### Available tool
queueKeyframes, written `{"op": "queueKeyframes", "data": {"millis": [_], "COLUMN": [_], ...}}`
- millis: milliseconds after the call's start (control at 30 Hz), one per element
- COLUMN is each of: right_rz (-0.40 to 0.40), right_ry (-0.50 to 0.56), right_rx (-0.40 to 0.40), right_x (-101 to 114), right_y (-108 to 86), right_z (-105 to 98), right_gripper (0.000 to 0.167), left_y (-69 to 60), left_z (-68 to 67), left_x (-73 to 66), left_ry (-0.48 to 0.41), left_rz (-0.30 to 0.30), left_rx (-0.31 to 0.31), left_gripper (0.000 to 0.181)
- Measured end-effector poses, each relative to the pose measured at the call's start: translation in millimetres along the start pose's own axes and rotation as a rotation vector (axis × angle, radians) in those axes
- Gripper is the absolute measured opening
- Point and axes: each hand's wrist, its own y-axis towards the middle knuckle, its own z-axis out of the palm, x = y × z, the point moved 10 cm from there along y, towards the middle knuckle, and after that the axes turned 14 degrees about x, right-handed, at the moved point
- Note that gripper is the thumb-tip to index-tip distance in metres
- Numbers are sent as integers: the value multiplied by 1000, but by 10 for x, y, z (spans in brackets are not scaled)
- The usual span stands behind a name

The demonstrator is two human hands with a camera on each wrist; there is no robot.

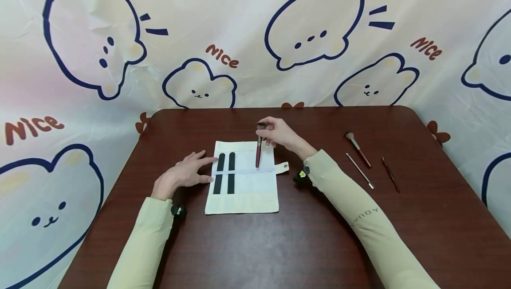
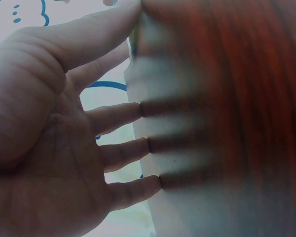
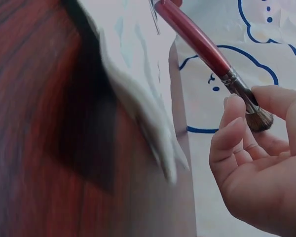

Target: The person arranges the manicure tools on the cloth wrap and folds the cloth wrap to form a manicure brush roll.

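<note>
A white cloth tool pouch (image 1: 255,198) lies unfolded on the table, with a snap strap (image 1: 282,167) out to its right. Two black flat strips, perhaps nail files (image 1: 231,162), sit upright in its left slots under a cloth band. My right hand (image 1: 282,133) pinches a red-handled makeup brush (image 1: 258,149) by its bristle end, handle down over the pouch's right half. In the right wrist view, thumb and fingers hold its dark ferrule (image 3: 241,93). My left hand (image 1: 180,177), fingers straight, touches the pouch's left edge.
To the right on the brown table (image 1: 319,244) lie a fluffy makeup brush (image 1: 360,150), a thin silver metal tool (image 1: 359,170) and a slim dark-red tool (image 1: 390,174). A printed cartoon curtain (image 1: 255,23) hangs around the table's back and sides.
</note>
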Motion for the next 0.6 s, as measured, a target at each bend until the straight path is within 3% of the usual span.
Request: {"op": "queueKeyframes", "data": {"millis": [433,600], "right_rz": [20,61], "right_ry": [-9,-16], "right_rx": [-30,-24], "right_x": [52,-19], "right_y": [206,258], "right_z": [235,276], "right_gripper": [50,47], "left_y": [25,31], "left_z": [4,1], "left_x": [10,11], "left_ry": [13,14], "left_rz": [-15,-15], "left_rx": [5,2], "left_gripper": [69,69]}}
